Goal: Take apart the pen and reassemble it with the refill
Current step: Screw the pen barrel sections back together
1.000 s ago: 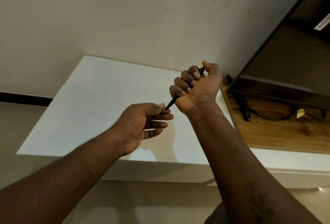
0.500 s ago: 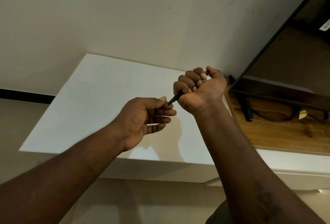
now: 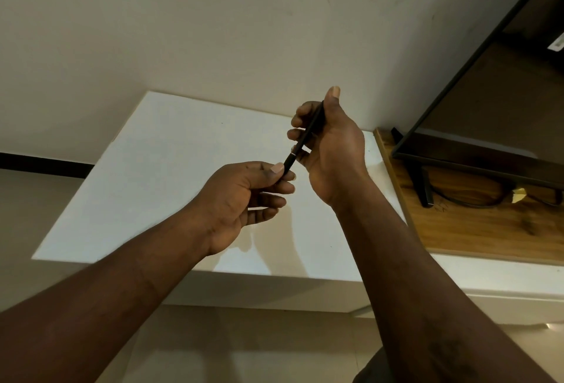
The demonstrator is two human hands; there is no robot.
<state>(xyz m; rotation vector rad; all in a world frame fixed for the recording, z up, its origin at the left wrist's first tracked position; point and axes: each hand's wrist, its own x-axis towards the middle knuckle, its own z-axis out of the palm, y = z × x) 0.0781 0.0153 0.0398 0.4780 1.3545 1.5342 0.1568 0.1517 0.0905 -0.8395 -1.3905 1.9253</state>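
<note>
I hold the pen (image 3: 306, 133) slanting between my two hands, above the white table (image 3: 146, 175). My right hand (image 3: 334, 153) grips the upper barrel, fingers curled round it and thumb laid straight along it. My left hand (image 3: 241, 199), just below and to the left, pinches the lower end between thumb and forefinger, its other fingers loosely curled and free. A thin pale ring (image 3: 293, 154) shows on the barrel between the two grips (probably the joint). I judge that I am working the lower section loose. If the halves part suddenly, the refill or a small spring could slip out past my left hand, drop to the table and roll away. Too light a pinch would only slide on the smooth barrel.
</note>
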